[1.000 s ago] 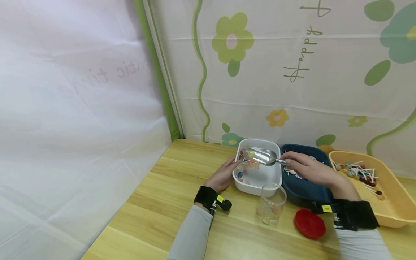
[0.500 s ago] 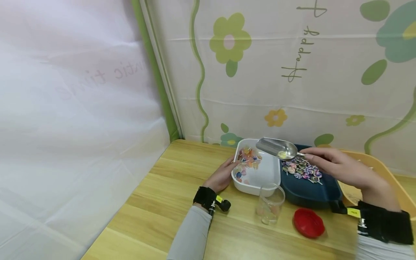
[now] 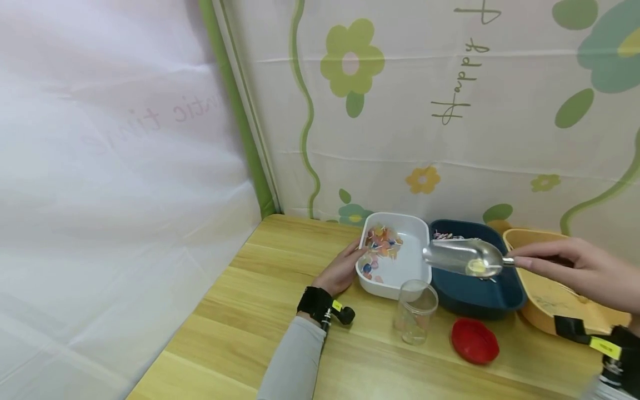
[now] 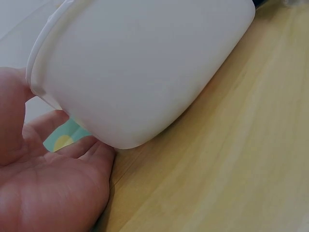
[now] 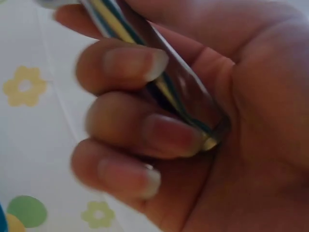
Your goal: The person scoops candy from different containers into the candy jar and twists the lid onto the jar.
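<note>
My right hand (image 3: pixel 585 269) grips the handle of a metal scoop (image 3: pixel 452 256), its fingers curled round the handle (image 5: pixel 178 82) in the right wrist view. One yellow lollipop (image 3: pixel 476 266) lies in the scoop, which hangs level over the dark blue bin (image 3: pixel 465 294). My left hand (image 3: pixel 341 271) holds the left side of the white bin (image 3: pixel 412 261), thumb at the rim and fingers against the outer wall (image 4: pixel 140 72) in the left wrist view. Several colourful lollipops (image 3: pixel 384 243) lie in the white bin's left part. The scoop partly hides the lollipops in the blue bin.
A transparent plastic cup (image 3: pixel 417 303) with something pale inside stands in front of the white bin. Right of it a red lid (image 3: pixel 475 340) lies on the wooden table (image 3: pixel 380 366). A yellow bin (image 3: pixel 542 308) stands at the right, partly behind my right hand. A printed curtain (image 3: pixel 380 139) hangs behind.
My right hand has moved right with the scoop, from over the white bin to over the blue one. The yellow lollipop has come along in it. My left hand has stayed at the white bin.
</note>
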{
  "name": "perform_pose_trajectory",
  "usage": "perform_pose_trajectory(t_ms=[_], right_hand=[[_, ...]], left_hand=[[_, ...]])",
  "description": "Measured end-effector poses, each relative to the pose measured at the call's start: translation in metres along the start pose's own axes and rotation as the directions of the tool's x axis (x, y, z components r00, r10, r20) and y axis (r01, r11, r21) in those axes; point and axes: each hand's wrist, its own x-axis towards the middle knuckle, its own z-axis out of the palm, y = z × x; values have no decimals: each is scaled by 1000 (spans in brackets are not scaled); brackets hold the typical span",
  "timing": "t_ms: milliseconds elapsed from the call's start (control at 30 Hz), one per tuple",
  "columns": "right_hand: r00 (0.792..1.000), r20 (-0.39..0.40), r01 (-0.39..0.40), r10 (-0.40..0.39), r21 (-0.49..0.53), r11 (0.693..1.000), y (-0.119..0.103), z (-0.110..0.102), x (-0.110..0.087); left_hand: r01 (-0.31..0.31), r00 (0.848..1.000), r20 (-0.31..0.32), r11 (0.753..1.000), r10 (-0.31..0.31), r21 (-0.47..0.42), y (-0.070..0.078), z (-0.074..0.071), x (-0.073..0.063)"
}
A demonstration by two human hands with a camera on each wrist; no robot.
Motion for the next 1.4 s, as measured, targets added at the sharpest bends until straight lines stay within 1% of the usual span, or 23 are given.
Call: perform_pose_trajectory(t_ms=[67,133,167,300,400,700,767,867,1000,1133,1233,1300,1367,1400], right_hand=[[1000,28,9,-9,-12,1000,1,-3,-5],[998,55,42,-41,-27,999,2,-5,-6],[997,73,40,-37,-38,998,1,-5,-6],[987,162,-9,21,-77,997,-2,-6,-5],[975,209,-51,72,-104,993,-4,-6,-3],[953,265,-114,149,-142,983,-10,-5,-1],[949,276,-114,150,-142,983,-9,-5,0],[957,265,-91,122,-127,988,-6,-4,0],[976,208,-38,62,-118,992,-4,-3,0],[987,150,-28,51,-152,988,-12,1,5],[994,85,-46,62,-179,983,-23,7,13],[996,60,-50,63,-186,981,-30,12,20],[998,54,-24,33,-158,987,-34,19,30],[998,60,7,1,-138,990,-34,22,34]], left_hand=[[0,1000,-3,1000,0,-2,0,0,1],[-3,1000,-3,1000,3,-2,0,0,1],[-5,1000,-3,1000,5,-3,1,0,1],[-4,1000,-6,1000,4,-2,1,0,0],[3,1000,-14,1000,-3,-2,2,0,-1],[0,1000,-17,1000,1,8,0,1,-1],[-5,1000,-13,1000,5,13,-1,0,0],[-10,1000,-9,1000,10,19,-1,0,0],[-10,1000,-8,1000,10,13,-1,1,1],[-14,1000,1,1000,14,3,0,1,1],[-22,1000,11,1000,22,-1,-1,1,0],[-27,1000,15,1000,27,-4,-1,1,0],[-27,999,16,1000,28,-6,-1,0,0],[-29,999,16,1000,30,-9,-1,0,0]])
